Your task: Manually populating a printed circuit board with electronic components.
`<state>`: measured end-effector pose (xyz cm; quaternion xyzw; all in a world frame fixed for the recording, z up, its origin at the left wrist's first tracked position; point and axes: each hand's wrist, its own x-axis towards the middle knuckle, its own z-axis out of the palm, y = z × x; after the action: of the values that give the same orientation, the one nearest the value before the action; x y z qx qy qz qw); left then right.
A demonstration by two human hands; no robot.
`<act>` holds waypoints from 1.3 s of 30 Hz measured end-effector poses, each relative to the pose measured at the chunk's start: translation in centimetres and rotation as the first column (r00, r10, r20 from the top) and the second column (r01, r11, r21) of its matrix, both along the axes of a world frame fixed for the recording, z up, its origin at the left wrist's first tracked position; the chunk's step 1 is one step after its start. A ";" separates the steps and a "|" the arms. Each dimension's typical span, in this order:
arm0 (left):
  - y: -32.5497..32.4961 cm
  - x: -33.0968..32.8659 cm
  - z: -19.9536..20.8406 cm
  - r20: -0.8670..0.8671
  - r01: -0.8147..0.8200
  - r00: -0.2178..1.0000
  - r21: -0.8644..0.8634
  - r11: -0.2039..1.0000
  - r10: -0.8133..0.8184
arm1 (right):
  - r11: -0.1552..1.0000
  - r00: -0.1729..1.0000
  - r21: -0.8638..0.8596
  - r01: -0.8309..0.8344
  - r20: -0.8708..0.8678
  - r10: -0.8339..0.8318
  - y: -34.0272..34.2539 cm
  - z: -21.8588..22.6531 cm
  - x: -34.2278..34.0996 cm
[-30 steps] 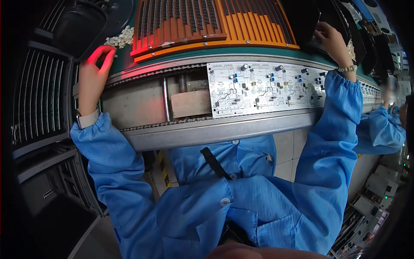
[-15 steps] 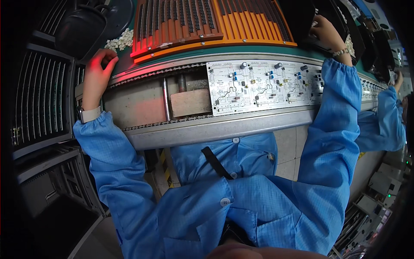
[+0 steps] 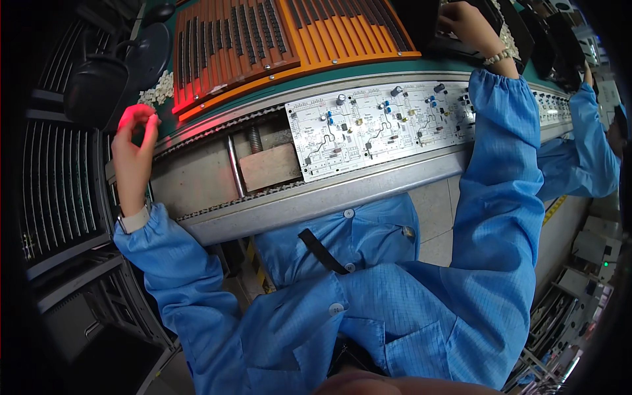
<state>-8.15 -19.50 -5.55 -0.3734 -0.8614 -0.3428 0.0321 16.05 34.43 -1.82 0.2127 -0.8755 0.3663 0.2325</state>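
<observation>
Can't read the tiny print on the white circuit board [image 3: 378, 135], upper centre. Can't tell the grip of the right hand [image 3: 469, 27], upper right, partly obscured, or of the left hand [image 3: 133, 150], curled narrow, upper left.

Cool, fairly even light made the circuit board [image 3: 385, 128] the brightest thing in view and left a soft sheen along the metal rail [image 3: 329, 187]. A red glow washed over the left hand [image 3: 133, 161] and the left end of the orange rack [image 3: 299, 71]. The slotted rack [image 3: 66, 184] at left sat dim. The lens bowed the rail, the corners fell to black, and machines [image 3: 596, 240] at right looked soft.
</observation>
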 end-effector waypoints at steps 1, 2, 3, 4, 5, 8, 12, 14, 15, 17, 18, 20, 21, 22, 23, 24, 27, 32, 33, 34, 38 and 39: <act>0.2 1.2 0.3 0.028 0.039 0.999 0.034 0.999 -0.040 | 0.898 0.906 0.257 0.358 0.138 -0.401 -1.3 0.8 0.0; 0.6 2.3 0.5 0.052 0.080 0.995 0.076 0.994 -0.084 | 0.609 0.643 0.530 0.589 0.150 -0.751 -2.7 1.7 0.1; 1.1 3.4 0.7 0.188 0.088 0.976 0.117 0.989 -0.109 | 0.593 0.613 0.512 0.622 0.153 -0.775 -3.4 2.1 0.2; 1.6 4.3 0.7 0.298 0.095 0.943 0.195 0.976 -0.151 | 0.592 0.612 0.509 0.625 0.152 -0.776 -4.0 2.2 0.3; 2.1 5.3 1.0 0.290 0.145 0.937 0.188 0.971 -0.196 | 0.573 0.607 0.503 0.647 0.114 -0.786 -4.5 2.3 0.6; 5.2 7.6 0.9 0.315 0.293 0.884 0.205 0.934 -0.346 | 0.506 0.570 0.526 0.684 0.047 -0.820 -4.6 1.1 0.4; 8.9 10.7 0.5 0.248 0.421 0.868 0.089 0.903 -0.430 | 0.575 0.626 0.345 0.742 -0.048 -0.778 -4.7 0.1 0.2; 9.7 11.2 -0.1 0.181 0.475 0.862 0.042 0.879 -0.474 | 0.591 0.619 0.262 0.763 -0.031 -0.785 -5.4 0.0 0.0; 10.0 11.3 -0.3 0.184 0.489 0.858 -0.004 0.872 -0.480 | 0.605 0.630 0.239 0.759 -0.041 -0.775 -5.8 0.1 0.0; 10.3 11.0 -1.2 0.148 0.523 0.845 -0.026 0.852 -0.514 | 0.617 0.639 0.215 0.757 -0.049 -0.767 -6.3 0.2 0.1; 10.4 11.0 -1.3 0.150 0.524 0.844 -0.028 0.851 -0.515 | 0.610 0.625 0.194 0.768 -0.025 -0.780 -6.5 0.1 0.2; 10.5 10.9 -1.4 0.195 0.528 0.838 -0.057 0.847 -0.509 | 0.600 0.609 0.172 0.782 0.001 -0.794 -6.3 -0.3 0.3; 10.6 10.9 -1.4 0.197 0.531 0.836 -0.060 0.845 -0.511 | 0.600 0.615 0.157 0.785 -0.073 -0.785 -5.8 -0.8 0.4; 10.7 10.9 -1.3 0.183 0.535 0.836 -0.062 0.842 -0.517 | 0.601 0.617 0.142 0.786 -0.146 -0.773 -5.6 -1.1 0.4; 10.7 10.9 -1.3 0.172 0.537 0.836 -0.064 0.841 -0.521 | 0.601 0.617 0.140 0.787 -0.142 -0.774 -5.7 -1.1 0.5; 10.8 10.9 -1.3 0.174 0.538 0.836 -0.067 0.840 -0.521 | 0.592 0.600 0.104 0.799 -0.094 -0.794 -5.9 -0.8 0.6; 11.0 10.9 -1.3 0.159 0.552 0.828 -0.055 0.832 -0.538 | 0.598 0.598 0.008 0.801 -0.053 -0.800 -5.9 -0.9 0.9; 11.5 10.7 -1.1 0.043 0.599 0.800 -0.125 0.791 -0.599 | 0.653 0.659 -0.123 0.748 0.020 -0.751 -7.7 0.1 2.0; 11.5 10.7 -1.0 0.044 0.601 0.798 -0.126 0.789 -0.600 | 0.670 0.680 -0.148 0.728 0.033 -0.732 -8.9 0.6 2.5; 11.6 10.7 -1.0 0.006 0.608 0.790 -0.131 0.783 -0.613 | 0.684 0.700 -0.173 0.708 0.045 -0.713 -9.0 1.0 3.1; 11.1 10.9 -1.4 -0.088 0.601 0.782 -0.154 0.784 -0.617 | 0.752 0.795 -0.272 0.600 0.095 -0.600 -14.9 2.3 3.3; 11.2 10.9 -1.3 -0.087 0.606 0.779 -0.152 0.781 -0.621 | 0.759 0.809 -0.296 0.580 0.103 -0.578 -16.3 2.7 3.3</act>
<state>2.70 -8.25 -6.86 -0.6567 -0.7069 -0.2588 -0.0462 19.31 18.15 0.93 -0.1086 -0.8294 0.4110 0.3625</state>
